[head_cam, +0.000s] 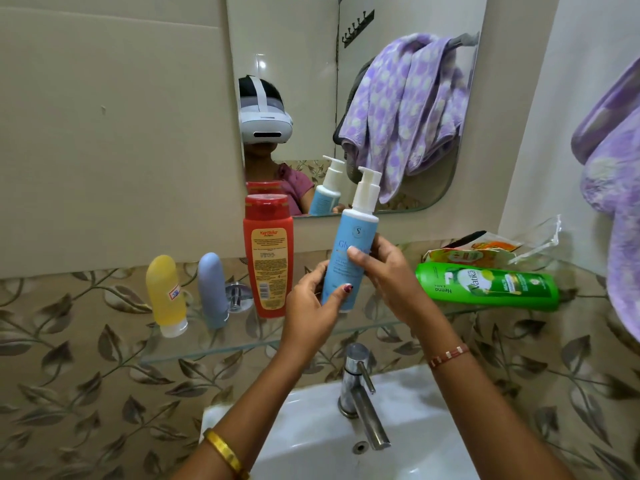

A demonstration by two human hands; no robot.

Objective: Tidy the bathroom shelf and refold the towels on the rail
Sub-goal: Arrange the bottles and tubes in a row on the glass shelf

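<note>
A light blue pump bottle (356,233) with a white pump top is held upright, slightly tilted, above the glass shelf (214,351). My left hand (313,306) grips its lower end and my right hand (384,271) wraps its middle. On the shelf a red bottle (268,258) stands upright beside it, with a yellow tube (165,296) and a grey-blue tube (213,289) standing further left. A green shampoo bottle (485,285) lies on its side at the right. A purple patterned towel (613,202) hangs bunched at the far right edge.
Crumpled packets (474,252) and a clear wrapper (540,240) lie at the shelf's back right. A mirror (298,81) above the shelf reflects the towel and a person. Below are a chrome tap (360,393) and a white basin (408,434).
</note>
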